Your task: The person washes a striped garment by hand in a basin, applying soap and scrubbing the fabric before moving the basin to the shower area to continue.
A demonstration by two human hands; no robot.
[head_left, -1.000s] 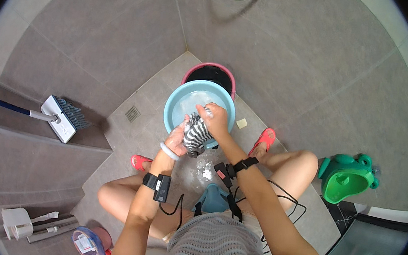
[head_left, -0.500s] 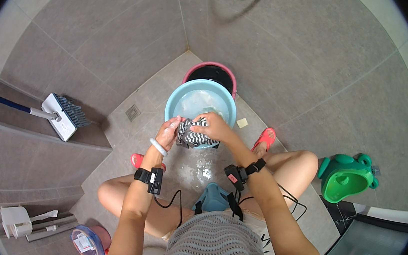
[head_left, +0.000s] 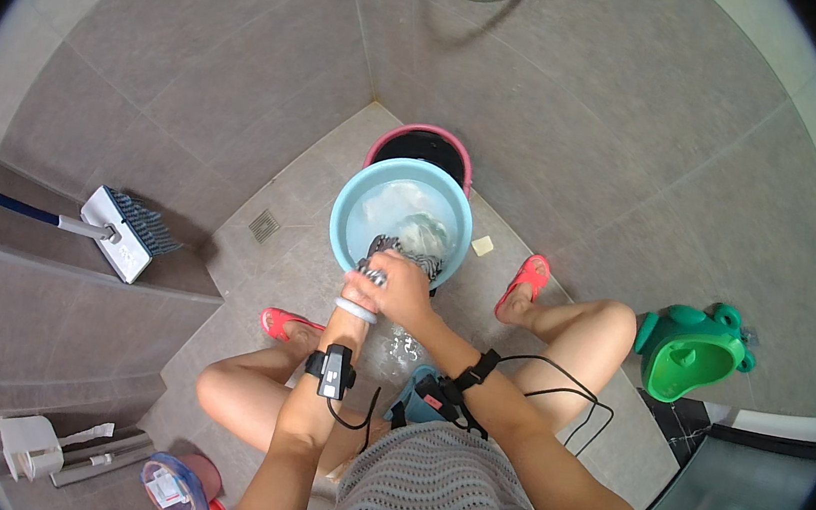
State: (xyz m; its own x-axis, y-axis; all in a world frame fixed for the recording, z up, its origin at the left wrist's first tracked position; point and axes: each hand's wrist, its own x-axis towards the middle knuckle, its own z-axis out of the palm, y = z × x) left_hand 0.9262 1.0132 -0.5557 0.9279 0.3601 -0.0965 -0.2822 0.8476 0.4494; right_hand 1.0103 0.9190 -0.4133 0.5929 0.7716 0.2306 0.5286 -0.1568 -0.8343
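Observation:
A black-and-white patterned cloth (head_left: 419, 259) hangs over the near rim of the light blue basin (head_left: 341, 209), its far end down in the cloudy water. My right hand (head_left: 404, 291) is closed around the cloth's near end. Pressed against it is my left hand (head_left: 356, 290), mostly covered by the right, with its fingers closed on the same bunched end. Pale, whitish fabric (head_left: 404, 199) lies in the basin's water beyond the patterned cloth.
A pink-rimmed tub (head_left: 471, 151) with dark contents stands behind the basin. On the left are a flat mop (head_left: 118, 234) and a floor drain (head_left: 263, 225). A green child's urinal (head_left: 693, 358) is on the right. A pale square piece (head_left: 483, 245) lies beside the basin.
Both hands have come closer together and nearer to me, at the basin's near rim. The cloth, bunched up between them before, now stretches from my grip into the water.

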